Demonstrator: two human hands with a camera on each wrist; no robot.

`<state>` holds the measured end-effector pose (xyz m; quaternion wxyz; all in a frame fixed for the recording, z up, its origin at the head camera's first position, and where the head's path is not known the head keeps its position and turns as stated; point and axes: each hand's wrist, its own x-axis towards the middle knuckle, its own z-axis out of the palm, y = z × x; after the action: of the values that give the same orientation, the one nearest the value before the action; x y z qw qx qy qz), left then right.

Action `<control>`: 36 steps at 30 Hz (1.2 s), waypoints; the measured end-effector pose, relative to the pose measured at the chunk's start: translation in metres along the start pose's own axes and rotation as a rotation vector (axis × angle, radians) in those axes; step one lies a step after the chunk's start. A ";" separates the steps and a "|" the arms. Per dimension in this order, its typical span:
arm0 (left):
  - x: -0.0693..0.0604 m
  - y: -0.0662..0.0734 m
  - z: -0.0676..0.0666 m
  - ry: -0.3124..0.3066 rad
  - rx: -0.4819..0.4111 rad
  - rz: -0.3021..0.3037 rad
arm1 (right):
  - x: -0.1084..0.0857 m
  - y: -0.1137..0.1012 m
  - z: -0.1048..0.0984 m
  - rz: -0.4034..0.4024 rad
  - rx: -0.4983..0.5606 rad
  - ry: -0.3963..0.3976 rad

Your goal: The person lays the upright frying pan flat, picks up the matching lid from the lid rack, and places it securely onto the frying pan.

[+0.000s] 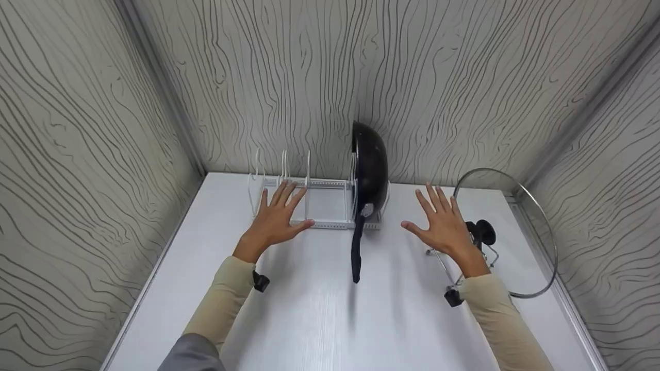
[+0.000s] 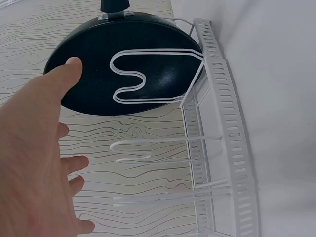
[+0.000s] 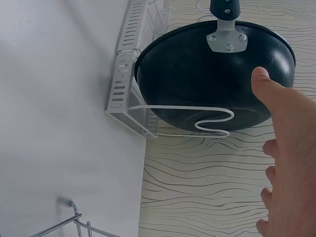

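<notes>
A black wok (image 1: 372, 167) stands on edge between the wire dividers at the right end of a white pan rack (image 1: 330, 225), its long handle (image 1: 356, 252) pointing toward me. My left hand (image 1: 276, 219), fingers spread, hovers in front of the rack's left part and holds nothing. Spread likewise, my right hand (image 1: 441, 224) is in the air to the right of the wok, with nothing in it. Both wrist views show the wok (image 2: 163, 81) beyond the thumbs, and its underside (image 3: 182, 74) faces the right hand.
At the right, a round glass lid (image 1: 554, 247) with a black knob (image 1: 485, 232) leans upright in a chrome wire stand (image 1: 441, 263), partly behind my right hand and forearm. Wood-grain panels (image 1: 319, 77) enclose the white table (image 1: 319, 319) at the back and sides.
</notes>
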<state>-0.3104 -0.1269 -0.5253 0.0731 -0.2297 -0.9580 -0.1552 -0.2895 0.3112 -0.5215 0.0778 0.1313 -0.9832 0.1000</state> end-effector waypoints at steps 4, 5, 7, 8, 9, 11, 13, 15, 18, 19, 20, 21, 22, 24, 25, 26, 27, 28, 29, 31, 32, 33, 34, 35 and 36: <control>-0.001 0.000 -0.002 0.006 0.005 0.003 | 0.001 -0.001 0.000 0.001 0.002 -0.005; -0.001 0.001 -0.002 0.006 0.007 0.003 | 0.001 -0.001 -0.001 0.001 0.005 -0.008; -0.002 0.001 -0.003 0.006 0.004 0.001 | 0.001 -0.002 -0.001 0.003 0.007 -0.014; -0.002 0.002 -0.003 0.007 0.003 0.000 | 0.002 -0.003 -0.001 0.004 0.011 -0.015; -0.002 0.002 -0.003 0.007 0.003 -0.003 | 0.002 -0.003 -0.001 0.005 0.017 -0.013; -0.002 0.002 -0.003 0.003 -0.012 -0.010 | 0.002 -0.004 -0.001 0.004 0.030 -0.007; -0.002 0.002 -0.002 -0.001 -0.025 -0.017 | 0.002 -0.005 -0.001 0.003 0.044 0.004; -0.003 0.002 -0.002 -0.003 -0.046 -0.020 | 0.001 -0.006 0.000 0.004 0.057 0.015; -0.004 0.003 -0.001 0.003 -0.069 -0.020 | 0.001 -0.007 0.001 0.006 0.068 0.033; -0.004 0.003 -0.001 0.008 -0.075 -0.020 | 0.002 -0.007 0.001 0.007 0.072 0.040; -0.005 0.003 -0.001 0.021 -0.088 -0.016 | 0.002 -0.008 0.001 0.008 0.078 0.048; -0.005 0.003 -0.001 0.027 -0.095 -0.017 | 0.002 -0.009 0.002 0.009 0.084 0.054; -0.006 0.004 -0.001 0.034 -0.102 -0.017 | 0.002 -0.009 0.002 0.010 0.089 0.062; -0.006 0.005 -0.001 0.051 -0.115 -0.017 | 0.002 -0.010 0.002 0.014 0.099 0.077; -0.007 0.006 -0.001 0.060 -0.123 -0.017 | 0.002 -0.011 0.002 0.015 0.105 0.086; -0.007 0.006 0.000 0.071 -0.131 -0.015 | 0.002 -0.011 0.002 0.014 0.109 0.095; -0.008 0.007 0.000 0.077 -0.137 -0.017 | 0.002 -0.012 0.002 0.014 0.113 0.103; -0.008 0.008 0.001 0.088 -0.144 -0.014 | 0.002 -0.012 0.002 0.013 0.117 0.113; -0.008 0.008 0.001 0.099 -0.150 -0.012 | 0.002 -0.012 0.002 0.012 0.120 0.121; -0.008 0.009 0.002 0.123 -0.166 -0.007 | 0.002 -0.013 0.003 0.009 0.130 0.135; -0.008 0.010 0.003 0.135 -0.174 -0.003 | 0.001 -0.014 0.003 0.009 0.136 0.139; -0.008 0.011 0.003 0.145 -0.182 -0.002 | 0.001 -0.014 0.003 0.010 0.145 0.142; -0.008 0.012 0.004 0.153 -0.186 0.001 | 0.000 -0.015 0.003 0.012 0.155 0.142; -0.008 0.012 0.004 0.161 -0.191 0.005 | 0.000 -0.015 0.004 0.014 0.166 0.142; -0.008 0.013 0.005 0.166 -0.194 0.007 | -0.001 -0.016 0.004 0.015 0.178 0.142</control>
<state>-0.2978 -0.1174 -0.5277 0.1303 -0.2254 -0.9283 -0.2654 -0.2848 0.2957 -0.5226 0.1347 0.1230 -0.9633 0.1968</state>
